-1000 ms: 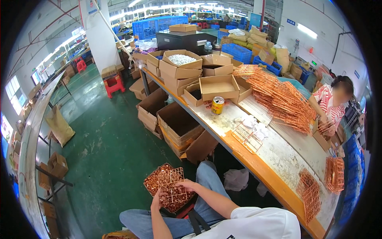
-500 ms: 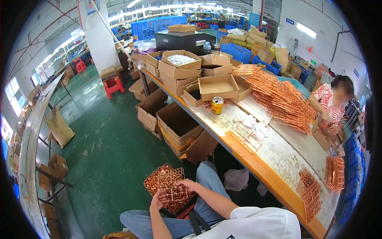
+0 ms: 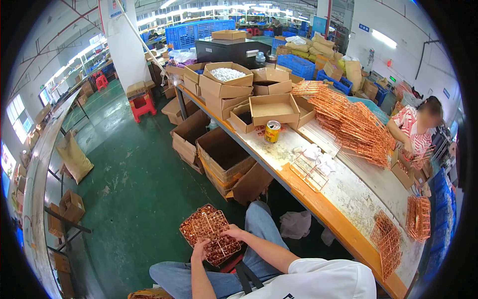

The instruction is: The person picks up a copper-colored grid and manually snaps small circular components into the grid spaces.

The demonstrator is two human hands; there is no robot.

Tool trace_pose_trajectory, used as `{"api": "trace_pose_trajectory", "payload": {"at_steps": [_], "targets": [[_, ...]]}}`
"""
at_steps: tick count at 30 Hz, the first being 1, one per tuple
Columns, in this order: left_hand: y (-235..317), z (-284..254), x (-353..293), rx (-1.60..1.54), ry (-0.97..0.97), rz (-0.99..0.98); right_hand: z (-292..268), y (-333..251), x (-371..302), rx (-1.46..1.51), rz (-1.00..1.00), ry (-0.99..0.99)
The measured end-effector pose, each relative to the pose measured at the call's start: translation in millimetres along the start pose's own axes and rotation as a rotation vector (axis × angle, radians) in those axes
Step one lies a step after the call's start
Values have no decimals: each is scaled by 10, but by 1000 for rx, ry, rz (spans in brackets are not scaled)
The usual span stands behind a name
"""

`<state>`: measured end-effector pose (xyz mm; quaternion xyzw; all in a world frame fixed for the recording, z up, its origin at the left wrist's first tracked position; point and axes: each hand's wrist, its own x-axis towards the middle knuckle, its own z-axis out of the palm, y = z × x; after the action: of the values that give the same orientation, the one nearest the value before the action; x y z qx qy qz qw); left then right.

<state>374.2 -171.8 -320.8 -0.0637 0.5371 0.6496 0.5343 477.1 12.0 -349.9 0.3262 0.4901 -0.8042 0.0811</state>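
Observation:
In my lap area sits a box of small copper-coloured parts (image 3: pixel 189 230), heaped up to its rim. A copper wire rack (image 3: pixel 215 222) lies low over the heap, and the parts show through its grid. My left hand (image 3: pixel 200 247) is closed on the rack's near left edge. My right hand (image 3: pixel 232 232) pinches its right edge. The rack's exact outline blends into the parts beneath it, so I cannot tell how much of it touches them.
To my right runs a workbench (image 3: pixel 326 212) bearing a wire rack (image 3: pixel 307 172), a yellow can (image 3: pixel 272 132), cardboard boxes (image 3: pixel 273 109) and a large stack of copper racks (image 3: pixel 343 122). A co-worker (image 3: pixel 416 129) works beyond it. Open cartons (image 3: pixel 224 154) stand below the bench.
The rack has shifted slightly left and settled at a different slant over the parts. My left hand has moved a little to the right; my right hand stays almost in place.

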Motion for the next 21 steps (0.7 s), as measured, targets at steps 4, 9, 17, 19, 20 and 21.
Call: {"api": "trace_pose_trajectory", "payload": {"at_steps": [4, 9, 17, 19, 20, 21], "targets": [[-21, -77, 89, -79, 26, 44, 118, -66, -75, -109, -3, 37], [-262, -189, 231, 196, 240, 172, 148, -82, -106, 249, 139, -89], [-156, -151, 186, -24, 208, 3, 116, -119, -122, 301, 77, -244], [-141, -74, 166, -73, 195, -21, 109, -129, -139, 284, 70, -237], [-160, -95, 158, 54, 232, 18, 164, -134, -171, 224, 45, -187], [-179, -113, 155, 182, 268, 56, 213, -147, -196, 164, 19, -138]]}}
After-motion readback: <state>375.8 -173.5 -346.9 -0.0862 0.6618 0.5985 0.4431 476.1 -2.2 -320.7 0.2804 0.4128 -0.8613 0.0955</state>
